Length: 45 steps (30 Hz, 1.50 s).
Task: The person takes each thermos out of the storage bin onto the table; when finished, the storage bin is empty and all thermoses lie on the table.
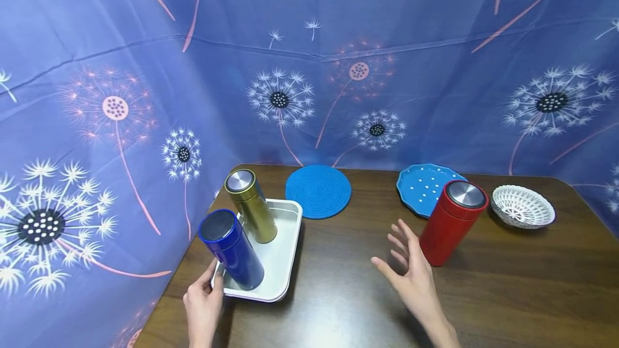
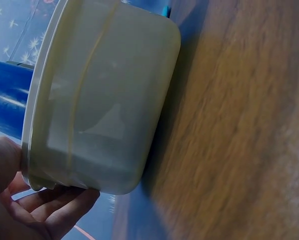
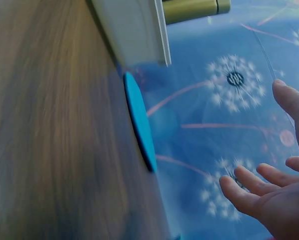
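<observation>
the left hand (image 1: 203,305) grips the near corner of the white tray (image 1: 282,262), thumb over the rim and fingers curled underneath, as the left wrist view shows with the fingers (image 2: 54,212) cupping the tray's underside; that hold looks meant to steady or shift the tray. the tray sits at the left edge of the wooden table (image 1: 508,294) and carries two flasks upright: a blue flask (image 1: 232,248) at the near end, just beside the holding hand, and a gold flask (image 1: 251,205) behind it. the right hand (image 1: 411,273) hovers open above the table, fingers spread and relaxed, holding nothing, its palm turned towards the red flask (image 1: 450,222) that stands just beside it but apart from it. it appears poised to take that flask. further back lie a round blue mat (image 1: 317,191), a blue dotted plate (image 1: 420,187) partly behind the red flask, and a white lattice bowl (image 1: 522,207) to the right.
</observation>
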Available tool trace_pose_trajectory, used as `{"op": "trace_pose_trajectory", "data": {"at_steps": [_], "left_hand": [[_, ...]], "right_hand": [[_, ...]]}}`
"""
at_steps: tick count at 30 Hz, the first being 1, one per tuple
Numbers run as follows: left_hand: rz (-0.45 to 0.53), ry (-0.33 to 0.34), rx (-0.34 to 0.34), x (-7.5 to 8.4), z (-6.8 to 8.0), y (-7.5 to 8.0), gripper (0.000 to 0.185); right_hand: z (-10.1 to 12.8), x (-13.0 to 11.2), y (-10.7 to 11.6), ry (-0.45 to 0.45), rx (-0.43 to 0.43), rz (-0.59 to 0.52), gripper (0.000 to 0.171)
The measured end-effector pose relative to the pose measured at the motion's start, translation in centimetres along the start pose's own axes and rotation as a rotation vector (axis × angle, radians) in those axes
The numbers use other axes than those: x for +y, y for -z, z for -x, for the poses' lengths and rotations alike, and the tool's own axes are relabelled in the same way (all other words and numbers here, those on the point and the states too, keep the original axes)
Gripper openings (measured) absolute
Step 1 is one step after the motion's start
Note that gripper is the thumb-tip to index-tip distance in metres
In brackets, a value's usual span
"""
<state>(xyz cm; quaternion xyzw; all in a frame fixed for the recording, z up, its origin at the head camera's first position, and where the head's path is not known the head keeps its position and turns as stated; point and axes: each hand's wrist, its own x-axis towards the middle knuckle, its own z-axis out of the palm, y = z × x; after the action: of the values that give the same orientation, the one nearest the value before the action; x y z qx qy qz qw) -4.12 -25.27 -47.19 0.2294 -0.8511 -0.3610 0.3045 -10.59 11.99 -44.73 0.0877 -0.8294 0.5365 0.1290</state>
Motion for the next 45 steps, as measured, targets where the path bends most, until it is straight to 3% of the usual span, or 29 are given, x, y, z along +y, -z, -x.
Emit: {"op": "trace_pose_trajectory", "data": {"at_steps": [17, 32, 45], "left_hand": [[0.011, 0.016, 0.008, 0.1, 0.1, 0.0, 0.037], [0.021, 0.041, 0.002, 0.2, 0.1, 0.0, 0.037], [0.027, 0.025, 0.015, 0.2, 0.2, -0.2, 0.038]], "right_hand": [[-3.2, -3.0, -7.4, 0.157, -0.152, -0.193, 0.085], [-3.2, -6.6, -12.7, 0.214, -0.31, -0.305, 0.088], [-2.7, -8.9, -15.7, 0.273, -0.45, -0.329, 0.089]]}}
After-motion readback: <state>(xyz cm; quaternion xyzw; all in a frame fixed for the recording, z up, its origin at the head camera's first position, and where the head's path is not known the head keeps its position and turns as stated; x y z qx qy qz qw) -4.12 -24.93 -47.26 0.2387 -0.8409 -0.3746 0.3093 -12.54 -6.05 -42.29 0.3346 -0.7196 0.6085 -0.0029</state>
